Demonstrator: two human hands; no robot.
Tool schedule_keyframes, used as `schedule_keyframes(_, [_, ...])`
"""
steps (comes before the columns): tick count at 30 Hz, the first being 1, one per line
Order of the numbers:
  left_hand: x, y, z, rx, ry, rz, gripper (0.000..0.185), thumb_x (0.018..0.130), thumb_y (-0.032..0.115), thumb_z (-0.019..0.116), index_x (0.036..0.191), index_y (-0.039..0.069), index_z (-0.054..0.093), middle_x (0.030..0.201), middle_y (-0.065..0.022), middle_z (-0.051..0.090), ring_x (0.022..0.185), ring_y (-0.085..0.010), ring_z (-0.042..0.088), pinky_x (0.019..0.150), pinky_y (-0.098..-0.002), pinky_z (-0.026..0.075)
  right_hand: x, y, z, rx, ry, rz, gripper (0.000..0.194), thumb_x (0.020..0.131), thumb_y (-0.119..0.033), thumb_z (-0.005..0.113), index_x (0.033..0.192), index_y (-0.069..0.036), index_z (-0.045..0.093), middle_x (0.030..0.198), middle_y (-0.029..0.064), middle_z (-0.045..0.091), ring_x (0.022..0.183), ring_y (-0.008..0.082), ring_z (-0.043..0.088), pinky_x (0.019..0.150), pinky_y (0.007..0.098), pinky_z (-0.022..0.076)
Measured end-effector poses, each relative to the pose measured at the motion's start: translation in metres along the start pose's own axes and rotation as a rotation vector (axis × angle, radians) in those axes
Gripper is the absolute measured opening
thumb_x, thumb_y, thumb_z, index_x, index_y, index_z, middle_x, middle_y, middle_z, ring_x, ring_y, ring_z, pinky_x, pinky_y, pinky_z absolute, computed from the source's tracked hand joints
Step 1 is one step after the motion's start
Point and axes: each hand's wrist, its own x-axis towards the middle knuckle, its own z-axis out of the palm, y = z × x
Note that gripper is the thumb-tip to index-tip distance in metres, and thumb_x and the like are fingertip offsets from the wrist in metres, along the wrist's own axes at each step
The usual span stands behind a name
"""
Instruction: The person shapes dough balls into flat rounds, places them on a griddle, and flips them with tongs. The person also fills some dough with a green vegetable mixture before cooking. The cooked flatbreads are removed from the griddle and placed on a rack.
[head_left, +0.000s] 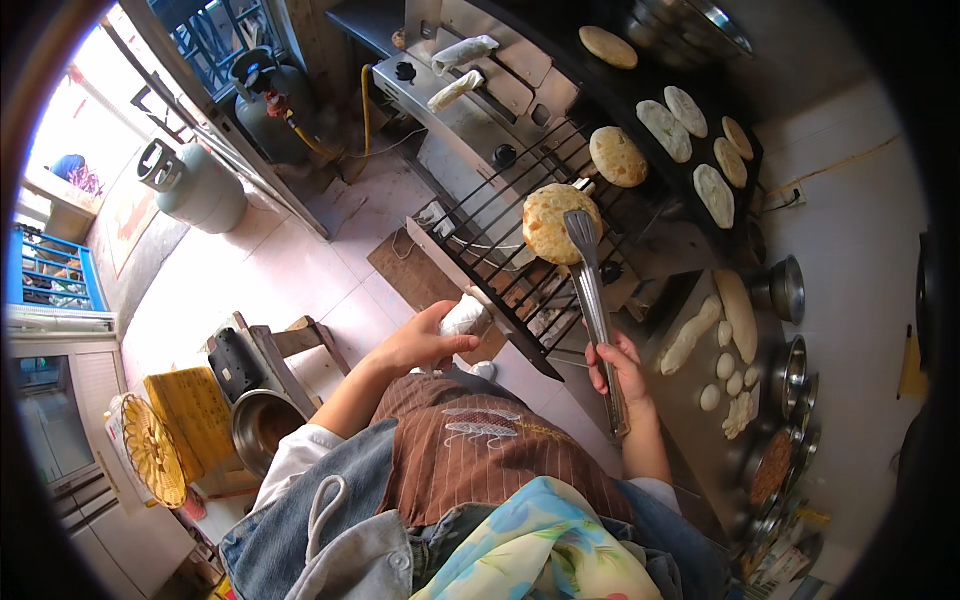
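Observation:
My right hand (619, 367) grips a pair of long metal tongs (596, 315). Their slotted tip lies over a round, browned flatbread (551, 223) on a black wire rack (499, 281); the lower jaw is mostly hidden, so I cannot tell whether they pinch the bread. A second browned round flatbread (618, 157) rests farther back, beside the black griddle. In my left hand (416, 341), near the front edge of the rack, is a crumpled white bundle (465, 316), cloth or paper.
Several oval dough pieces (664, 131) lie on the griddle (622, 82). To the right, a metal worktop (686, 409) bears dough rolls (735, 315), dough balls and metal bowls (787, 289). Gas cylinders (201, 191) stand at the left. A wooden stool (262, 360) is behind my left arm.

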Motion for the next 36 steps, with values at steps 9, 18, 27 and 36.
schedule_keyframes(9, [-0.02,-0.009,-0.01,0.059,0.032,0.006,0.055,0.081,0.027,0.076,0.122,0.004,0.048,0.079,-0.0016,0.057,0.057,-0.0076,0.054,0.048,-0.0205,0.042,-0.012,-0.023,-0.032,0.501,0.245,0.07,0.052,0.093,-0.024,0.047,0.136,0.003,0.039,0.076,0.0059,0.055,0.041,0.0093,0.047,0.034,0.0211,0.0378])
schedule_keyframes(18, [-0.028,-0.02,-0.015,0.057,0.054,0.04,0.054,0.082,0.027,0.074,0.123,0.004,0.047,0.083,-0.0029,0.058,0.059,-0.0091,0.055,0.05,-0.0228,0.044,0.103,-0.074,-0.022,0.75,0.04,-0.104,0.04,0.098,-0.022,0.045,0.13,0.003,0.045,0.078,0.0055,0.055,0.048,0.0072,0.045,0.037,0.0181,0.0396])
schedule_keyframes(27, [-0.028,-0.024,-0.025,0.012,0.001,0.066,0.058,0.081,0.028,0.074,0.124,0.001,0.046,0.089,-0.0069,0.059,0.062,-0.0121,0.058,0.055,-0.0269,0.048,0.029,-0.084,0.02,1.351,-0.284,-0.115,0.047,0.099,-0.017,0.045,0.137,0.006,0.032,0.084,0.008,0.048,0.05,0.0085,0.05,0.039,0.018,0.0436])
schedule_keyframes(36, [-0.024,-0.02,-0.027,0.025,-0.043,0.046,0.052,0.083,0.026,0.074,0.121,0.002,0.047,0.088,-0.0056,0.058,0.064,-0.0114,0.058,0.055,-0.026,0.048,0.054,-0.045,0.038,0.574,0.343,-0.007,0.043,0.095,-0.028,0.051,0.13,-0.004,0.047,0.077,0.0027,0.056,0.044,0.0078,0.046,0.034,0.0197,0.0361])
